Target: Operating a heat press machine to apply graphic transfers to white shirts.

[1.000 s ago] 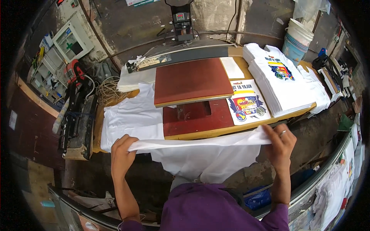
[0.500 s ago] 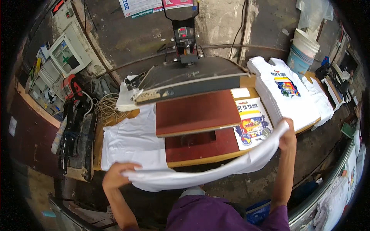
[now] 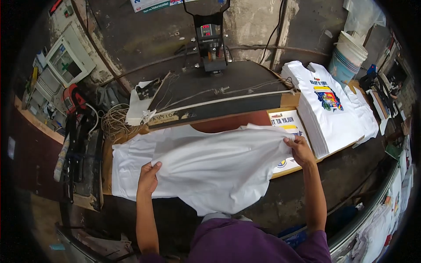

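Observation:
A white shirt [image 3: 219, 166] is stretched between my hands, its cloth spread over the red-brown lower plate [image 3: 237, 122] of a heat press. My left hand [image 3: 149, 176] pinches its left side, thumb on top. At the right, my right hand [image 3: 301, 150] grips the other side near a stack of printed sheets. The shirt's near part hangs toward me past the table edge. Behind the lower plate is the press's dark upper plate [image 3: 219, 87], raised. More white shirts [image 3: 131, 164] lie at the table's left, partly covered by the held one.
Printed transfer sheets [image 3: 287, 117] lie right of the press, beside a tall stack of white printed shirts [image 3: 331, 114]. A bucket [image 3: 347, 57] stands behind that stack. Coiled rope [image 3: 118, 122] and a black machine with a red part [image 3: 74, 98] are at the left.
The shirt has gone from a bunched strip near me to a wider spread over the lower plate. My hands have moved closer together, and the left one is farther from me.

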Tool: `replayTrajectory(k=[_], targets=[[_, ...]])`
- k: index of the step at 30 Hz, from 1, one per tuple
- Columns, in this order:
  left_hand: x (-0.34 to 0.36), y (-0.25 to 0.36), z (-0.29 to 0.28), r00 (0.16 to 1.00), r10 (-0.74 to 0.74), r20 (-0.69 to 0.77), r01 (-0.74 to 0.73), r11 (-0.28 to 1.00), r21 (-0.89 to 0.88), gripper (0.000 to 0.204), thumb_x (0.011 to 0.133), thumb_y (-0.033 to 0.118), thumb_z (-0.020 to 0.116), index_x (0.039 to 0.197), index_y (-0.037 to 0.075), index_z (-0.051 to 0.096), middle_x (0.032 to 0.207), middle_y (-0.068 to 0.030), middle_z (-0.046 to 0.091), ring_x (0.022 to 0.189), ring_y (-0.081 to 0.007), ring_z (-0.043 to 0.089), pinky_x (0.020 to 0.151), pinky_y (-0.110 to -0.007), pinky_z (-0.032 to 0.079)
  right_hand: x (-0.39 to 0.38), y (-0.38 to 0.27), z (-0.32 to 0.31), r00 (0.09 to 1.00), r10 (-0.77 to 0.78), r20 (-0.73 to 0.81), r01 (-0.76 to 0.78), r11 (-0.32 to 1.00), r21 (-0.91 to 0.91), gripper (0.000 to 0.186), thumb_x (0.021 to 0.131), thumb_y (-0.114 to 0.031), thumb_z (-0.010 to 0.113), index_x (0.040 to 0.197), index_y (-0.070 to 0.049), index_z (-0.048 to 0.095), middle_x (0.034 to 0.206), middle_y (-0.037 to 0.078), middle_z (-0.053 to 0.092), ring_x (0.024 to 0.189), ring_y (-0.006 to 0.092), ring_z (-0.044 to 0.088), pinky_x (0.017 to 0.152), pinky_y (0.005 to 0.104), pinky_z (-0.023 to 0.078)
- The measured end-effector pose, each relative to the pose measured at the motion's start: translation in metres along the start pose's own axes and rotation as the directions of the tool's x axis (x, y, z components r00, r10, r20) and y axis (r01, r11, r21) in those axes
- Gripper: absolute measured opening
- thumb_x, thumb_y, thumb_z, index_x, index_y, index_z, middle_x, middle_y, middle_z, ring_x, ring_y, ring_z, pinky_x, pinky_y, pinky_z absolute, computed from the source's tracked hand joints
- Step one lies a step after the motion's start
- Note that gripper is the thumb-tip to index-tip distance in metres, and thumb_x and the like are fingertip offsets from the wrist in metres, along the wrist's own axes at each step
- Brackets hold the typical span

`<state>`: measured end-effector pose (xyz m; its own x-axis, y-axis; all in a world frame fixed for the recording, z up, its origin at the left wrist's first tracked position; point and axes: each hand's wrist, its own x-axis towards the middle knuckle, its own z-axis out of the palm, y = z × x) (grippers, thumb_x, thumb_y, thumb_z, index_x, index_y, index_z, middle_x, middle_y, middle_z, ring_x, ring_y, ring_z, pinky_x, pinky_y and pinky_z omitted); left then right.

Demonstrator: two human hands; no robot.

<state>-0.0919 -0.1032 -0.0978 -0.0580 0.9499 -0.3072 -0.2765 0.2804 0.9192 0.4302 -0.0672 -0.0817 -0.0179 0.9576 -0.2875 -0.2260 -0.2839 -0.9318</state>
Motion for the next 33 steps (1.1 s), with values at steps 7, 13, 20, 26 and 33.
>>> replayTrajectory(k=[7,13,20,26,33], targets=[[-0.110,0.019,-0.004,0.989,0.145,0.011,-0.144,0.988,-0.058,0.052,0.083,-0.009,0.060,0.133,-0.002,0.048,0.120,-0.0157,0.059,0.103,-0.0234,0.061,0.094,-0.035,0.049,-0.099,-0.025,0.019,0.982,-0.154,-0.113,0.172,0.971,0.165,0.058,0.075,0.011,0.066,0.130,0.007,0.050,0.111,0.021,0.064,0.086,0.0218,0.066,0.082,0.0298,0.055],[-0.128,0.054,0.008,0.951,0.308,-0.041,-0.307,0.951,0.028,0.027,0.082,-0.008,0.063,0.109,-0.005,0.062,0.107,-0.0121,0.064,0.098,-0.0191,0.062,0.090,-0.031,0.051,-0.105,-0.051,-0.012,0.947,-0.320,-0.029,0.320,0.947,-0.011,0.024,0.078,0.003,0.069,0.102,0.005,0.067,0.104,0.014,0.067,0.085,0.0168,0.064,0.074,0.0256,0.053],[-0.054,0.073,0.020,0.920,0.385,-0.070,-0.389,0.920,-0.054,0.027,0.085,-0.007,0.061,0.112,-0.005,0.061,0.108,-0.0120,0.063,0.094,-0.0174,0.062,0.084,-0.029,0.052,-0.046,-0.087,0.026,0.906,-0.411,-0.098,0.417,0.907,0.057,0.018,0.082,-0.002,0.069,0.098,0.006,0.067,0.088,0.010,0.068,0.078,0.0132,0.063,0.071,0.0237,0.051],[-0.018,0.021,-0.001,0.967,0.253,-0.016,-0.253,0.966,-0.055,0.035,0.083,-0.011,0.058,0.117,-0.003,0.059,0.111,-0.0132,0.063,0.095,-0.0173,0.062,0.086,-0.029,0.052,-0.024,-0.037,0.000,0.929,-0.352,-0.115,0.341,0.934,-0.105,0.015,0.081,0.002,0.066,0.095,0.007,0.067,0.083,0.008,0.066,0.073,0.0128,0.061,0.068,0.0235,0.049],[0.003,-0.028,-0.009,0.971,0.223,0.087,-0.232,0.967,0.109,0.032,0.084,-0.012,0.058,0.114,-0.003,0.063,0.098,-0.0040,0.063,0.082,-0.0075,0.056,0.080,-0.021,0.047,-0.010,0.021,-0.008,0.982,-0.181,-0.056,0.170,0.973,-0.158,0.021,0.079,0.002,0.066,0.100,0.003,0.070,0.087,0.008,0.068,0.071,0.0124,0.060,0.066,0.0236,0.048]])
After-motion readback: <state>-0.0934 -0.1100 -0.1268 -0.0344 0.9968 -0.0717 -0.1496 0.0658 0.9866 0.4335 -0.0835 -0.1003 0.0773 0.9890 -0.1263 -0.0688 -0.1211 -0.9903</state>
